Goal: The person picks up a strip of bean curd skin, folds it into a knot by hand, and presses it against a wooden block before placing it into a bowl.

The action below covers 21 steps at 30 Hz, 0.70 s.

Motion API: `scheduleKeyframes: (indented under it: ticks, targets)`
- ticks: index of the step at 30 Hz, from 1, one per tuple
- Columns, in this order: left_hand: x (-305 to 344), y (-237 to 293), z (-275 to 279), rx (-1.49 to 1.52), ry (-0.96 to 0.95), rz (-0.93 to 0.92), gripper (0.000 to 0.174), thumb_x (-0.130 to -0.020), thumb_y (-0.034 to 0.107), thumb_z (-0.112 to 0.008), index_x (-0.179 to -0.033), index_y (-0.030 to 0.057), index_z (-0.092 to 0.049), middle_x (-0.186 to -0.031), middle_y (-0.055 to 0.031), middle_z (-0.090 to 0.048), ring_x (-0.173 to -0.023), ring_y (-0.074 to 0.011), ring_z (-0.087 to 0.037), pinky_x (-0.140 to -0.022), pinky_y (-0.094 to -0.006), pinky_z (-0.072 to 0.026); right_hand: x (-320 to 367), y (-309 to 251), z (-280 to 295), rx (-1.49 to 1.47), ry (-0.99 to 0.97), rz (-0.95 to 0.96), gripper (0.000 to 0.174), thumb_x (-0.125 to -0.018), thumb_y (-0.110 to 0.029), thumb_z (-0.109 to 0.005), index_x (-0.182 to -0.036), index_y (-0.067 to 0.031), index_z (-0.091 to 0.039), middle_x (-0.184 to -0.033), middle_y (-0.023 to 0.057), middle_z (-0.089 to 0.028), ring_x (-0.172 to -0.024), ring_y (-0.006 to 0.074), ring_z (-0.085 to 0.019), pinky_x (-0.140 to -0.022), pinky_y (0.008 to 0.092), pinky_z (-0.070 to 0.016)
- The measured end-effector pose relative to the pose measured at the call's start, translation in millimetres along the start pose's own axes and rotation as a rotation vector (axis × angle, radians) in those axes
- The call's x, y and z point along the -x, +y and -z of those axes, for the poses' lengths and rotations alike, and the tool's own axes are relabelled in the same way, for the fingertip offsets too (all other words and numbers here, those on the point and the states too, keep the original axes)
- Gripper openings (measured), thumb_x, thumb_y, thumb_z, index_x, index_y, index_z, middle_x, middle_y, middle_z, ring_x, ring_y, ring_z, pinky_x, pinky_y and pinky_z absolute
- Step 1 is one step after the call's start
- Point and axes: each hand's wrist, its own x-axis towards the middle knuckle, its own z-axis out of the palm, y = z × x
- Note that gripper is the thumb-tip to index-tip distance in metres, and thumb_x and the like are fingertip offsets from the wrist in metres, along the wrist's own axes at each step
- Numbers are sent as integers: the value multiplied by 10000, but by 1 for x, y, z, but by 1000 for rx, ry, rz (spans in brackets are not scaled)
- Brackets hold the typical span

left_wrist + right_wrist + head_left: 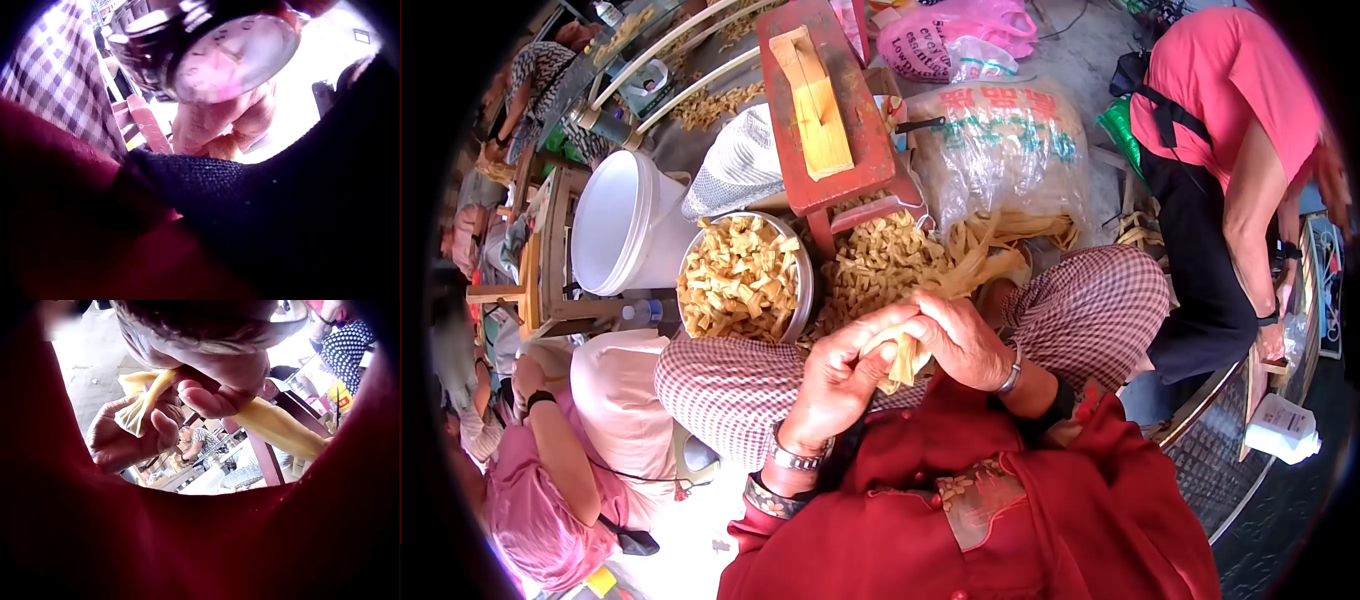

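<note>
Between both hands, in front of the red shirt, is a soft yellow strip that looks like bean curd skin. My left hand, thumb bent over the strip, pinches its short end. My right hand grips the same strip, its fingers curled round the middle. In the right wrist view the pleated short end fans out near the left hand, and a long tail runs out past the right hand. A watch and sleeve hide most of the left wrist view; part of the left hand shows.
A metal basin of yellow knotted pieces and a loose heap lie ahead. A red bench carries a folded yellow block. A white bucket stands left; a plastic sack lies beyond. People sit on both sides.
</note>
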Motion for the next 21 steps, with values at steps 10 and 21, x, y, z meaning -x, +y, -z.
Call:
scheduleKeyframes:
  ticks: [10, 21]
  targets:
    - [-4, -7, -2, -322, 36, -156, 546, -855, 107, -604, -1356, 10, -409, -1251, -175, -493, -1199, -301, -438, -1022, -364, -342, -4, 0, -5, -171, -10, -79, 246, -976, -221, -422, -955, -1, -530, -815, 114, -589, -738, 188, -580, -678, 304, -450]
    - [1, -35, 1, 609, -10, 238, 516, -962, 374, -445, -1234, -64, -478, -1033, -160, -615, -875, -243, -631, -742, -367, -557, -6, 5, -12, 164, 74, 79, 240, -992, -249, -364, -1064, -78, -517, -947, 133, -598, -837, 262, -618, -728, 367, -484]
